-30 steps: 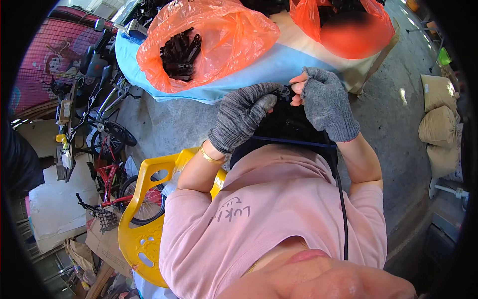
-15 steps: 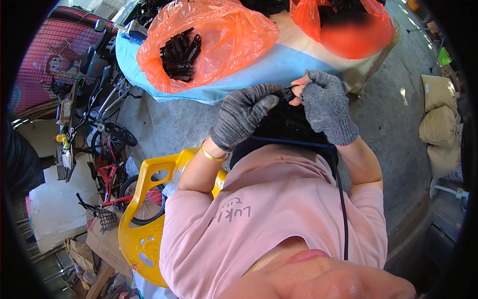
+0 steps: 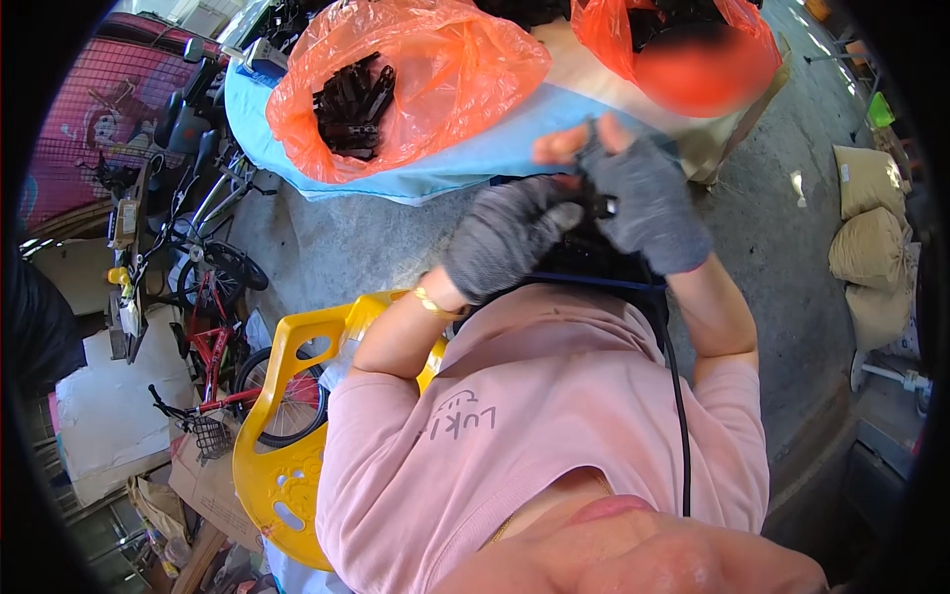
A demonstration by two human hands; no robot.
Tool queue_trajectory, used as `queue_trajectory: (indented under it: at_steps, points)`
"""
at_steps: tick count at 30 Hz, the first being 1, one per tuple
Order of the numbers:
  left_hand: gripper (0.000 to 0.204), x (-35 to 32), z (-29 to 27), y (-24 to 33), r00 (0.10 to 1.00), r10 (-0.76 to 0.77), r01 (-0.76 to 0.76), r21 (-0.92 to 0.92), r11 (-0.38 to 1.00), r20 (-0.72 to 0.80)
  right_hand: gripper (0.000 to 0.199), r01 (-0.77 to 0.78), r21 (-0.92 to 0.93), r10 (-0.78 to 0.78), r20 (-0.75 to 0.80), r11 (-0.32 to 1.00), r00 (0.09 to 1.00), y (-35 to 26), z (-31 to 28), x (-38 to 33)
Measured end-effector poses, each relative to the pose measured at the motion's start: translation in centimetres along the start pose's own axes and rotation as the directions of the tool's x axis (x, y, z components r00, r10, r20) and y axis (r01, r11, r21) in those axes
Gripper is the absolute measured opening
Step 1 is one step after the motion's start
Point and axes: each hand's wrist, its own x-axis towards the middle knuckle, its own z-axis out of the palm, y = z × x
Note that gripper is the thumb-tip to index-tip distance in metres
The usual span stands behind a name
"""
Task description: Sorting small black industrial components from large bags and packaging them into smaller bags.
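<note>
Your two gloved hands meet over your lap: the left hand (image 3: pixel 510 238) and the right hand (image 3: pixel 643 203), both in grey fingerless gloves, are closed together on one small black plastic part (image 3: pixel 600 206), pinched between them just above a heap of dark pieces (image 3: pixel 584 262) in your lap. The part itself is mostly covered by your fingers, so you cannot tell from here whether it is fully pressed together. Ahead of you, on the blue-covered table (image 3: pixel 435 173), an orange bag (image 3: pixel 416 79) lies open with a cluster of the same black parts inside, and a second orange bag (image 3: pixel 683 49) sits farther to your right. Judging by those bags and the heap in your lap, you look to be in the middle of the batch, with plenty of pieces left to handle. The yellow chair (image 3: pixel 277 436) stands at your left side
</note>
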Motion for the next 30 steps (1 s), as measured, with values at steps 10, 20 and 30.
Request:
queue_trajectory:
  at_steps: [10, 20, 30]
  points:
    - [0.025, -0.5, 0.8, -1.6, 0.967, 0.002, -0.059, 0.217, 0.974, 0.254, 0.025, 0.355, -0.790, -0.192, 0.299, 0.500, 0.935, -0.3, 0.2, -1.4]
    - [0.015, -3.1, -9.5, 1.4, 0.850, 0.135, -0.156, 0.002, 0.988, -0.510, 0.024, 0.597, -0.800, -0.582, 0.461, 0.053, 0.670, -4.8, -1.6, 7.0]
    - [0.025, 7.8, -28.7, -12.7, 0.848, -0.270, 0.240, -0.123, 0.963, -0.456, 0.066, 0.124, -0.991, -0.416, 0.092, 0.049, 0.905, -6.3, 8.5, 15.7]
